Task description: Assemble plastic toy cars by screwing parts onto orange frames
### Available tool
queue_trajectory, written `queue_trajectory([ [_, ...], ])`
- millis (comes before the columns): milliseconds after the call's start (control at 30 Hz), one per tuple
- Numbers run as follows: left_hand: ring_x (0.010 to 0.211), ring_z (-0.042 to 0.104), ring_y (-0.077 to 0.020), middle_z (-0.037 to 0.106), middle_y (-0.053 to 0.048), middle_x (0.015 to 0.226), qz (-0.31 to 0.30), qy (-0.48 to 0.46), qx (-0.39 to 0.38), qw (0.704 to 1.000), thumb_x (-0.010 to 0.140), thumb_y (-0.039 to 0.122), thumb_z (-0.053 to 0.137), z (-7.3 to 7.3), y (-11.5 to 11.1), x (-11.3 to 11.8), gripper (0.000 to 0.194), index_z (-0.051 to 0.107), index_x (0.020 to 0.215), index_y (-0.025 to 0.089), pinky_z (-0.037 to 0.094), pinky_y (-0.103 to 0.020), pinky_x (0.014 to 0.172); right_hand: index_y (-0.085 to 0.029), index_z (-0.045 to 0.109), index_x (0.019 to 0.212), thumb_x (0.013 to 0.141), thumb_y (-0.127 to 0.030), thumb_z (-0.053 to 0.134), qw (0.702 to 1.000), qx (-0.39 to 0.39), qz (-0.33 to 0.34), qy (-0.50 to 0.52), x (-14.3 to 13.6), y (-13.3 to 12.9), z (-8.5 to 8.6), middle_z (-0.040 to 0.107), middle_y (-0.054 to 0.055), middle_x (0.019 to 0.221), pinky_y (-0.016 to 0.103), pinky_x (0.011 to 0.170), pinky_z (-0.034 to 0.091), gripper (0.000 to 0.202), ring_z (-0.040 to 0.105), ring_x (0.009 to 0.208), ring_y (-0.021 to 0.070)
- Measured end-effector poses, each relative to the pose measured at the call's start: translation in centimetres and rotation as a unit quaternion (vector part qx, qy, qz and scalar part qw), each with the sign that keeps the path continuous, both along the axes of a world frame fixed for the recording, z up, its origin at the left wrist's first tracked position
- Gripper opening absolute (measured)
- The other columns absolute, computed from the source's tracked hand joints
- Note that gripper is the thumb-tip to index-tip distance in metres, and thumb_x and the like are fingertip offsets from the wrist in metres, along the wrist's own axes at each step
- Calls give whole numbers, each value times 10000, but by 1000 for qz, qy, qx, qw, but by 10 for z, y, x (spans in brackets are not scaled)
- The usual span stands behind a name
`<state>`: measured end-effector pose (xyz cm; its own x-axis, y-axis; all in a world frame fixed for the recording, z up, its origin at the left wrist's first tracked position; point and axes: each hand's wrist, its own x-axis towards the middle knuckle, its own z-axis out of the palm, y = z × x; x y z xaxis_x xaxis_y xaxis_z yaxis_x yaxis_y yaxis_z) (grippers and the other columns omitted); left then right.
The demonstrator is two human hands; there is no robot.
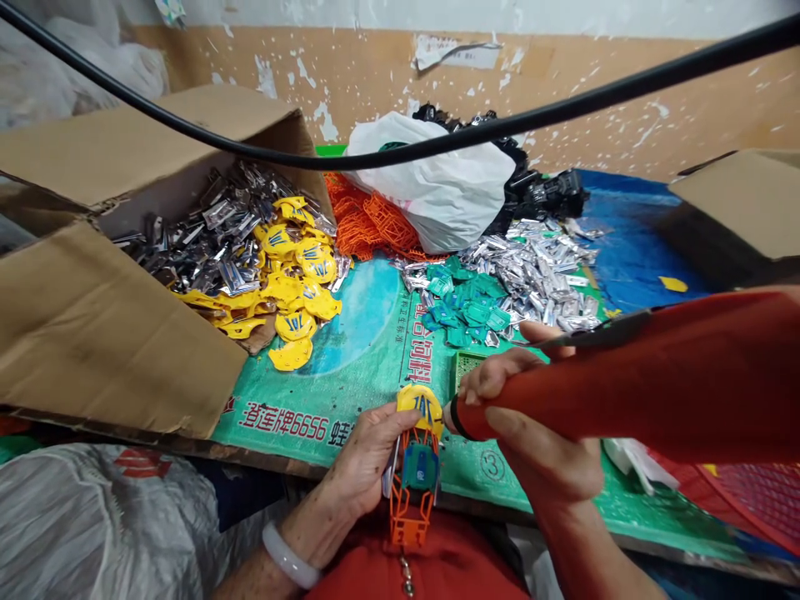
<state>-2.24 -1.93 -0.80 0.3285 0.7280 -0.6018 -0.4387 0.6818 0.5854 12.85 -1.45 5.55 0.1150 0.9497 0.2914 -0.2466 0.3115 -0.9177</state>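
My left hand (pixel 368 458) is closed round a small assembly, with its thumb on a yellow plate (pixel 420 408) with blue lettering. Below the plate, an orange lattice frame (pixel 409 529) holds a green piece (pixel 420 467), and silvery parts show along its side. My right hand (pixel 537 442) wraps round a red electric screwdriver (pixel 600 383), whose narrow end points left and meets the right edge of the yellow plate. Whether its tip sits in a screw is hidden.
An open cardboard box (pixel 112 325) at left spills yellow plates (pixel 316 258) and silvery packets. Orange frames (pixel 375 221), a white bag (pixel 437 179), green pieces (pixel 468 304) and more packets (pixel 537 267) lie behind. A black cable (pixel 375 158) crosses above; a red basket (pixel 750 500) stands right.
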Motion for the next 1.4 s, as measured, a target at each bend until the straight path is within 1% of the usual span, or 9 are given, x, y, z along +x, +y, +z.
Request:
queue_trajectory([
  [133, 456, 578, -97, 678, -30, 618, -5, 5, -4, 1000, 652, 267, 775, 1, 1, -1, 272, 689, 835, 84, 474, -188, 432, -307, 459, 1184, 703, -260, 731, 1000, 8, -16, -25, -1, 0, -4, 575, -33, 729, 396, 685, 521, 554, 583, 641, 171],
  [367, 488, 601, -107, 696, -43, 646, 6, 3, -13, 1000, 628, 255, 791, 2, 3, 0, 298, 694, 849, 79, 486, -193, 464, -290, 553, 1001, 702, -216, 711, 1000, 22, -4, -13, -5, 2, -10, 576, -40, 717, 389, 707, 530, 346, 596, 666, 167],
  [567, 471, 594, -106, 704, -47, 649, -6, 5, -6, 1000, 652, 269, 774, 5, 3, 0, 297, 709, 877, 86, 480, -192, 450, -335, 510, 1158, 699, -188, 711, 999, 30, 10, 30, 0, 1, 1, 588, -53, 726, 357, 640, 522, 523, 586, 621, 148],
  [633, 487, 602, -110, 705, -53, 650, -14, 3, -4, 1000, 665, 257, 765, 8, 3, 0, 282, 712, 881, 83, 487, -192, 463, -322, 511, 1171, 672, -187, 722, 999, 34, -17, 35, 8, 5, 9, 602, -54, 716, 341, 612, 519, 558, 584, 600, 142],
  [767, 483, 593, -108, 696, -53, 627, -24, 32, 2, 999, 674, 253, 763, 10, 3, -2, 232, 719, 822, 81, 475, -185, 449, -244, 590, 1010, 578, -128, 717, 985, 49, -166, 15, 31, 23, 15, 620, -51, 672, 320, 563, 502, 466, 577, 556, 137],
  [833, 490, 593, -107, 701, -58, 641, -34, 43, 1, 998, 683, 270, 759, 9, 3, -2, 236, 721, 821, 83, 472, -184, 454, -205, 613, 873, 550, -119, 711, 975, 46, -217, 0, 42, 33, 11, 614, -46, 638, 310, 542, 490, 349, 566, 527, 131],
  [967, 527, 608, -114, 713, -74, 681, -59, 40, -4, 997, 694, 298, 752, 6, 3, -1, 301, 722, 904, 84, 472, -185, 480, -166, 589, 653, 545, -119, 725, 969, 32, -241, -35, 52, 45, -7, 618, -28, 610, 298, 532, 475, 180, 562, 507, 122],
  [1133, 530, 608, -121, 713, -78, 672, -56, 47, -13, 997, 676, 301, 763, 7, 3, 0, 319, 724, 905, 83, 477, -196, 496, -184, 603, 715, 557, -103, 732, 976, 29, -217, -12, 48, 45, -18, 626, -43, 613, 299, 531, 462, 219, 558, 507, 125],
  [1400, 555, 612, -116, 724, -88, 704, -69, 41, -7, 997, 680, 297, 765, 6, 3, -1, 294, 738, 880, 83, 475, -188, 515, -177, 619, 624, 572, -112, 737, 976, 18, -215, -31, 45, 45, -23, 632, -19, 626, 323, 548, 469, 144, 565, 528, 137],
])
